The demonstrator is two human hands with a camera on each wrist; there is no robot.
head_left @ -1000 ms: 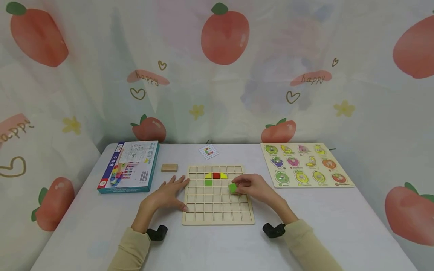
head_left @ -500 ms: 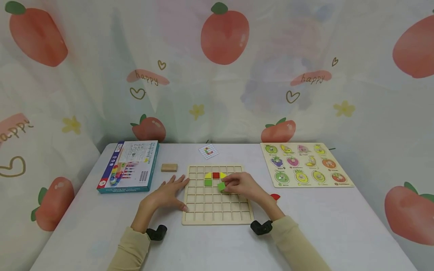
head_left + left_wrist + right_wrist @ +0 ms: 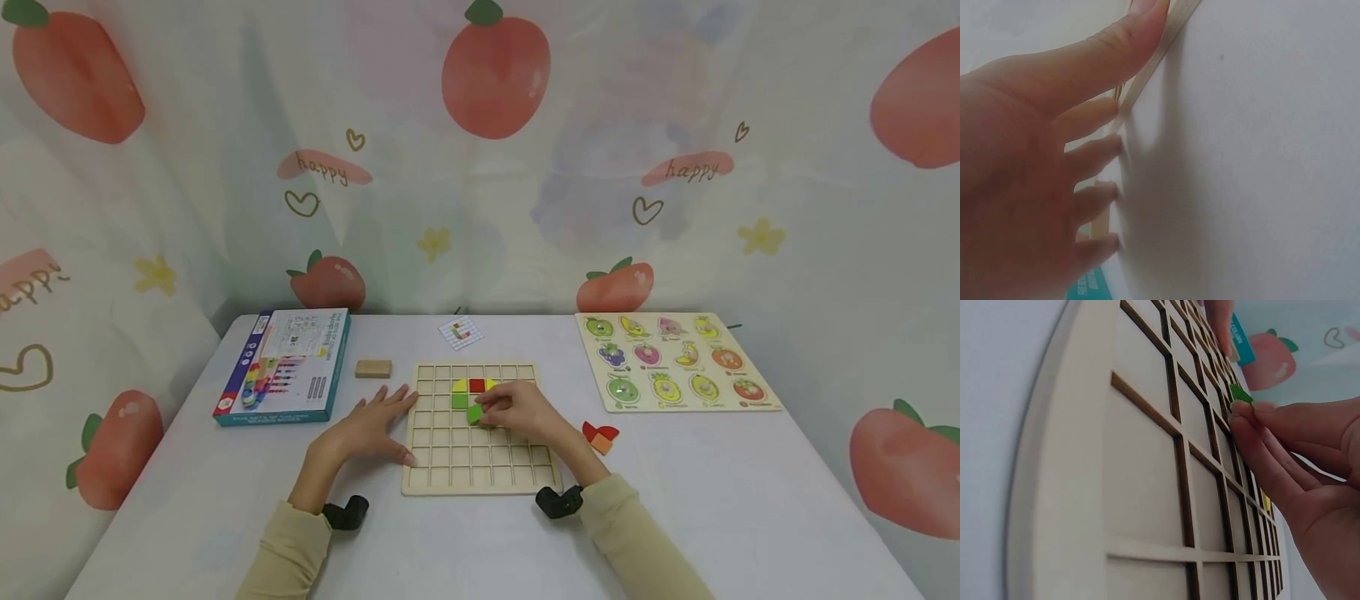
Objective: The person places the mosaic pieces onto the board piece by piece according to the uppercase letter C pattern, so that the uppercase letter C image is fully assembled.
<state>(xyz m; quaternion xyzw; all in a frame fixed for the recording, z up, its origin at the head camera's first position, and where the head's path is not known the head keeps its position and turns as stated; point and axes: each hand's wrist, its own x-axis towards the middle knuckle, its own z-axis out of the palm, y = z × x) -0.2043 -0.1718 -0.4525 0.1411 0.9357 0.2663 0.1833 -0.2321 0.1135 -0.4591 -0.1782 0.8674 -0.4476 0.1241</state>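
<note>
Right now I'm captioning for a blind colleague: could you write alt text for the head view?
A right hand pinches a green square block over a pale wooden grid board, whose left edge the left hand touches. On the white-covered table, a teal-sided rectangular box lies left, a cream fruit-picture board right.

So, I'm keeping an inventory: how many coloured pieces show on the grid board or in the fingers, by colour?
Yellow: 2, the left yellow piece and the right yellow piece
Red: 1, the red square between them
Green: 2, the green square on the grid board and the green block in the right hand
Total: 5 visible
</note>
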